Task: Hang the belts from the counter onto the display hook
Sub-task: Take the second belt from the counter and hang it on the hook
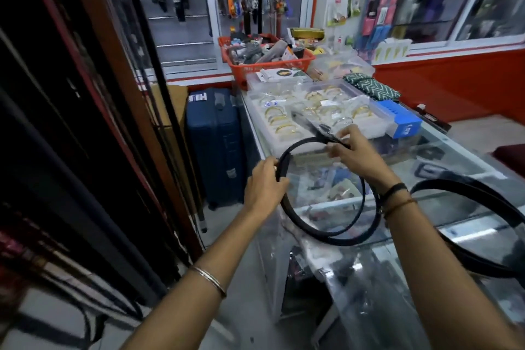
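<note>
A black belt (329, 237) hangs in a coil between both hands above the left end of the glass counter (460, 224). My left hand (264, 185) grips the coil's left side. My right hand (355, 150) pinches the buckle end at the top. A second black belt (466, 187) lies looped on the counter at the right, partly behind my right forearm. Several dark belts (93, 167) hang along the left wall; the hook holding them is out of view.
Clear boxes of gold bangles (287, 119) sit on the counter beyond my hands, with a blue box (400, 119) and an orange basket (255, 65) of goods further back. A blue suitcase (216, 145) stands on the floor left of the counter.
</note>
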`<state>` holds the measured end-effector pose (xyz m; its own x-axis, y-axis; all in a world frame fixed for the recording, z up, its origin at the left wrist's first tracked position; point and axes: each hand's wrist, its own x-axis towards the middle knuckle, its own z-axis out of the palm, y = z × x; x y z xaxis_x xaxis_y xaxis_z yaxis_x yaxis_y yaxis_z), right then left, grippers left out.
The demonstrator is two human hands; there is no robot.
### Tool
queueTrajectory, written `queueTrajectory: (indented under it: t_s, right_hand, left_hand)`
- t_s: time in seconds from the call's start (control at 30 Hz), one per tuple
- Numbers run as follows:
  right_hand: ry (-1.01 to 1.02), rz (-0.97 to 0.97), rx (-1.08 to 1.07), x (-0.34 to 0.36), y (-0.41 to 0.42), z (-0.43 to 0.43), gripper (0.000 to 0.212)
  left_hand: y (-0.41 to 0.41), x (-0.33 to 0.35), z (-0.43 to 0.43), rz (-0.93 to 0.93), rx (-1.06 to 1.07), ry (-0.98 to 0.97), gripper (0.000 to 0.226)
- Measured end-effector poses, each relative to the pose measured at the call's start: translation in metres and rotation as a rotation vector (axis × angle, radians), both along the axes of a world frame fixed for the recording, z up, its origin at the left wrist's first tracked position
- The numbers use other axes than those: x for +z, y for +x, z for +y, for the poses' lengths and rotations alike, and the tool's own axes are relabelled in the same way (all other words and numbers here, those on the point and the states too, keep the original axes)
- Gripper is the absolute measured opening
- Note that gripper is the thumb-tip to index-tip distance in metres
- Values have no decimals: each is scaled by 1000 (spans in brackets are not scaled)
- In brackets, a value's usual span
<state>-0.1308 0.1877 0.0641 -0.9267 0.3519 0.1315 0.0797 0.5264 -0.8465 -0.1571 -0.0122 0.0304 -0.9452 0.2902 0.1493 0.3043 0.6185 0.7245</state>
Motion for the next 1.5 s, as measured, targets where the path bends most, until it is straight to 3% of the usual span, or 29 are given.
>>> queueTrajectory:
  t_s: [0.1, 0.27, 0.4, 0.53, 0.6, 0.77, 0.9, 1.07, 1.3, 1.5]
  right_hand:
    - [-75, 114, 79, 38, 19, -45, 24]
    - [-52, 344, 93, 84, 38, -122, 19]
    - [-81, 531, 68, 104, 52, -189, 16]
    - [-28, 710, 1, 115, 70, -260, 18]
    - [-1, 829, -22, 120, 73, -291, 21]
    - [25, 1017, 7, 144, 68, -342, 36]
    - [-147, 1138, 216, 177, 59, -368, 36]
    - [-294, 1161, 335, 220, 43, -398, 52]
    - [-315, 1258, 365, 263, 30, -418, 55]
    - [-285, 1300, 336, 296, 23, -422, 56]
  left_hand:
    - [7, 17, -33, 147, 0, -13, 9]
    - [16, 54, -98, 331, 54, 49, 21]
    - [33, 108, -143, 397, 73, 376, 29]
    - [61, 175, -180, 373, -18, 631, 11]
    - [72, 201, -197, 423, -6, 733, 16]
    - [92, 241, -238, 537, 39, 844, 22]
    - [97, 269, -266, 601, 45, 921, 13]
    - [89, 306, -290, 666, -3, 967, 17]
    - [74, 351, -303, 869, -91, 874, 47]
    - [64, 382, -308, 905, -102, 825, 35]
